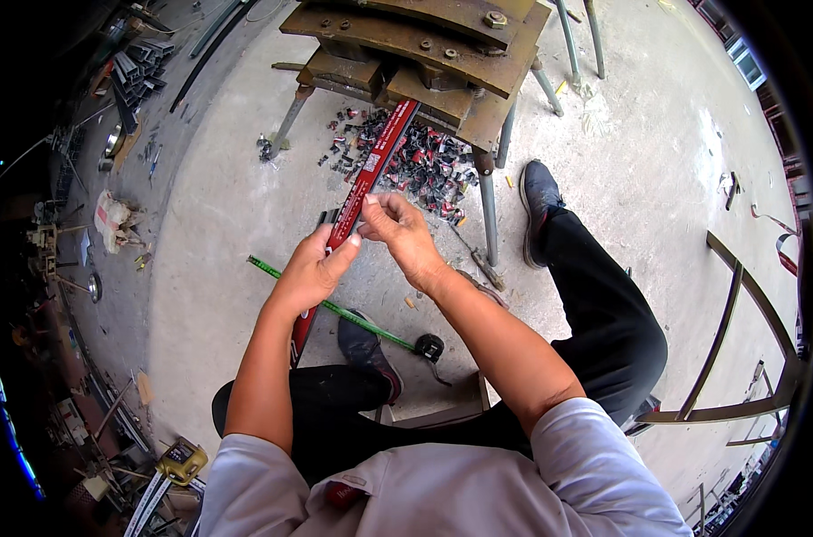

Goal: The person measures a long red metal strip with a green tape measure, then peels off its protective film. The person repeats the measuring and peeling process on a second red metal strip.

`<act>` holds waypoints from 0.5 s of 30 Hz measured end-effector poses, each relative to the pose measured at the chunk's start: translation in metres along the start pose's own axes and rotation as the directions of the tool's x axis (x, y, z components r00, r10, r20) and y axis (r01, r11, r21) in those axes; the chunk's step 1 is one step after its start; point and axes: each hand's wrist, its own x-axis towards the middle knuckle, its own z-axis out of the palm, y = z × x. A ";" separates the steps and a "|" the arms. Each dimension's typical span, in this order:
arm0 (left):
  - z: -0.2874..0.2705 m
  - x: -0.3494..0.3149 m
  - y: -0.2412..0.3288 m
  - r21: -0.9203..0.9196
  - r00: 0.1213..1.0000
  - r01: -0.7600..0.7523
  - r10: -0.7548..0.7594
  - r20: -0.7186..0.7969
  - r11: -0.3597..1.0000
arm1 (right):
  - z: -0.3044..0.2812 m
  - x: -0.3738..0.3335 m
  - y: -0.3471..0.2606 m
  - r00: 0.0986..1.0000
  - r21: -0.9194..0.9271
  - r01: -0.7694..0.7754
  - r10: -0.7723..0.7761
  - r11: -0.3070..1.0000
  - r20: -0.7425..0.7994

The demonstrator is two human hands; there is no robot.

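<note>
A long, narrow profile strip (pixel 364 175) with a red printed face and dark edges runs diagonally between my legs. Its far end reaches in under the brown metal plates of a bench-like tool (pixel 415 55). My left hand (pixel 306 271) is closed round the strip, the thumb lying across it. Just beyond, at the strip's right edge, my right hand (pixel 404 237) has its fingers curled and thumb pressed against it. Below the strip, a tape measure (pixel 429 347) lies by my left shoe with its green blade (pixel 357 320) drawn out.
Red and black scraps (pixel 424 166) litter the floor under the tool, around its metal legs (pixel 489 210). A screwdriver-like tool (pixel 485 267) lies by my right shoe (pixel 539 206). Curved metal frame pieces (pixel 753 295) stand at right. Metal profiles (pixel 140 70) are piled at far left.
</note>
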 end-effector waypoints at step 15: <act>0.007 0.011 -0.019 0.046 0.992 -0.123 0.123 -0.004 0.991 | -0.070 -0.047 -0.097 0.964 -0.400 0.180 -0.242 0.899 -0.109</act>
